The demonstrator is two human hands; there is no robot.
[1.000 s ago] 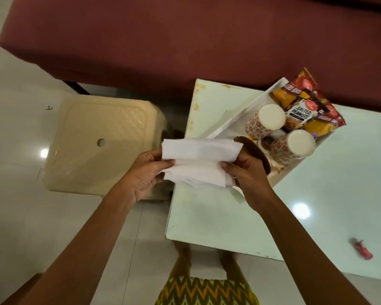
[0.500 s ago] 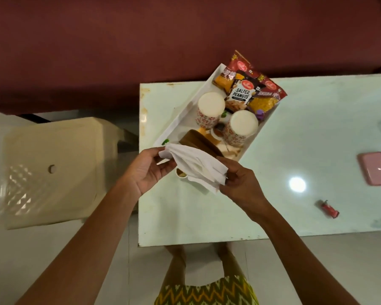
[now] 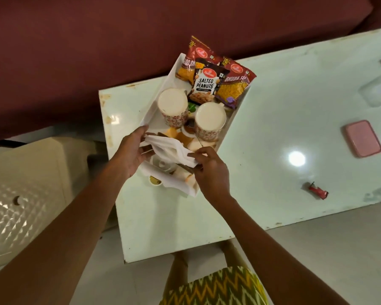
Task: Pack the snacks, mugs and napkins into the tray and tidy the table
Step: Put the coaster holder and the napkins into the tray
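Bare forearms without sleeves, garment [image 3: 216,289] in yellow, green and orange zigzag print, bare feet

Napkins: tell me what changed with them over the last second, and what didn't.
Both hands, left hand and right hand, carried the napkins from off the table's near-left corner forward, lowering them over the near end of the tray, and folded them narrower. Neither hand let go. The two mugs and the snack packets stayed put in the tray.

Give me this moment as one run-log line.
left hand: holding napkins | right hand: holding napkins | napkins: over tray near end | mugs, snacks: in tray | table: red wrapper, pink lid remain
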